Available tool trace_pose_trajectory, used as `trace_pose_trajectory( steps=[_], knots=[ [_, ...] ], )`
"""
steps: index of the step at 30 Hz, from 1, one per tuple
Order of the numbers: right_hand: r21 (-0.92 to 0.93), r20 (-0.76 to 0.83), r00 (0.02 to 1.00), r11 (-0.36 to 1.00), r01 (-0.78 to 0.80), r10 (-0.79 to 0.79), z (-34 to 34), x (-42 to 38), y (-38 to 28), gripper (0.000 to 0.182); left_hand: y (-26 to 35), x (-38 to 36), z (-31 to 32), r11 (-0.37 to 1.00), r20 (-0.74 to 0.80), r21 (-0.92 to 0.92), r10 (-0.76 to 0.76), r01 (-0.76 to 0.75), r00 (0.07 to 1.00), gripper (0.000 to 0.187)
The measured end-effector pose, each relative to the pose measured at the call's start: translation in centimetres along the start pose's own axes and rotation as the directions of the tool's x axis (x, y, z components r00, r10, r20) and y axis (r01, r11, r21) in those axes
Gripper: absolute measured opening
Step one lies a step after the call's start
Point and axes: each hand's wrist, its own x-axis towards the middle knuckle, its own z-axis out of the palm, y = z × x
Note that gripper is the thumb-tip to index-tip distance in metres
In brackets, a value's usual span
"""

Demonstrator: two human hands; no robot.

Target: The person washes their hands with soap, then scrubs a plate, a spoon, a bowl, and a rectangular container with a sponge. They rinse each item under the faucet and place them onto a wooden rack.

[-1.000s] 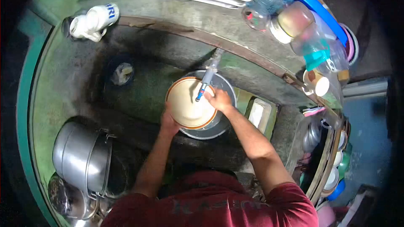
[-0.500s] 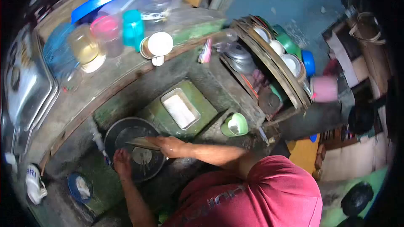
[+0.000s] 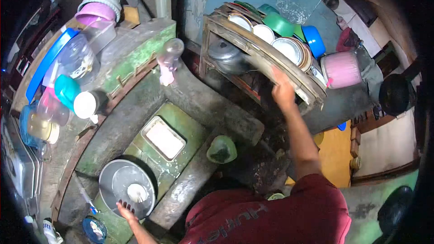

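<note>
My left hand (image 3: 127,211) is open with its fingers spread, palm up, at the near rim of the grey basin (image 3: 105,181). In the basin lie water and a small white round dish (image 3: 137,192), with thin pieces in it that I cannot make out. My right hand (image 3: 284,91) reaches out to the front of the wooden dish rack (image 3: 226,31). It is closed on a flat, pale thing (image 3: 259,66), seen edge-on and blurred by motion. White plates (image 3: 288,50) stand in the rack's top, beside a green bowl (image 3: 277,24) and a blue bowl (image 3: 313,40).
A white-filled rectangular tray (image 3: 163,138) sits on the green ledge, near a green tub (image 3: 221,149). On the left counter are a white mug (image 3: 86,105), a teal cup (image 3: 67,91) and clear containers. A lidded pot (image 3: 224,54) rests inside the rack; a pink container (image 3: 341,70) stands right.
My right hand has carried the flat thing from above the basin up and right to the rack. My left hand has moved down to the basin's near rim, and the view has shifted.
</note>
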Motion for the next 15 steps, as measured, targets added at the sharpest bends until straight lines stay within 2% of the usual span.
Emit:
trace_pose_trajectory(
  steps=[2,4,5,6,7,8,9,10,11,12,13,14,15],
  knots=[
    [-0.035,-0.026,1.000,0.999,-0.001,0.000,0.4,2.7,8.0,0.063,-1.3,-2.8,0.6,0.998,-0.027,-0.054,-0.011,0.010,1.000,0.067],
    [0.065,0.044,0.999,0.998,0.011,-0.013,0.7,5.5,14.1,0.064,-2.8,-5.0,1.2,0.986,-0.093,-0.154,-0.078,0.063,0.993,0.067],
    [-0.046,0.063,0.997,0.998,0.048,-0.045,2.4,5.1,19.9,0.061,-3.8,-5.8,1.9,0.970,-0.132,-0.226,-0.126,0.093,0.983,0.067],
    [-0.137,0.086,0.992,0.986,0.099,-0.088,5.0,4.9,24.9,0.058,-4.0,-7.3,2.7,0.984,-0.119,-0.165,-0.085,0.065,0.989,0.064],
    [-0.274,0.044,0.998,0.960,0.055,-0.045,5.2,5.5,25.3,0.045,-6.3,-5.9,2.7,0.945,-0.085,-0.311,-0.130,0.097,0.988,0.061],
    [-0.405,-0.062,0.914,0.847,0.345,-0.401,6.6,5.8,29.1,0.047,-5.6,-8.9,5.0,0.946,-0.105,-0.319,-0.094,0.056,0.990,0.056],
    [-0.435,-0.063,0.891,0.816,0.381,-0.449,1.7,7.1,20.9,0.049,-5.6,-9.7,5.9,0.958,0.008,-0.281,-0.054,0.054,0.998,0.050],
    [-0.465,0.005,0.937,0.828,0.312,-0.350,3.1,6.7,24.4,0.051,-6.2,-9.6,6.8,0.969,-0.096,-0.242,-0.082,0.057,0.992,0.047],
    [-0.335,0.005,0.908,0.855,0.396,-0.419,5.0,10.1,11.4,0.051,-5.0,-12.1,7.6,0.990,-0.138,-0.138,-0.043,0.023,0.990,0.045],
    [-0.281,0.019,0.908,0.869,0.407,-0.419,8.0,14.0,12.6,0.051,-5.3,-11.7,6.8,0.942,-0.200,0.330,0.010,0.058,0.980,0.043],
    [-0.252,0.038,0.910,0.878,0.408,-0.412,4.4,11.7,5.3,0.051,-12.0,-5.9,4.0,0.982,-0.231,0.163,0.135,-0.099,0.964,0.038],
    [-0.261,0.049,0.924,0.888,0.379,-0.380,2.5,11.1,1.8,0.052,-8.0,-9.9,5.9,0.999,-0.230,0.042,0.016,-0.007,0.973,0.032],
    [-0.295,0.060,0.939,0.893,0.341,-0.339,4.1,12.0,5.6,0.052,-6.6,-12.1,5.6,1.000,-0.273,0.027,0.011,-0.004,0.962,0.032]
  ],
)
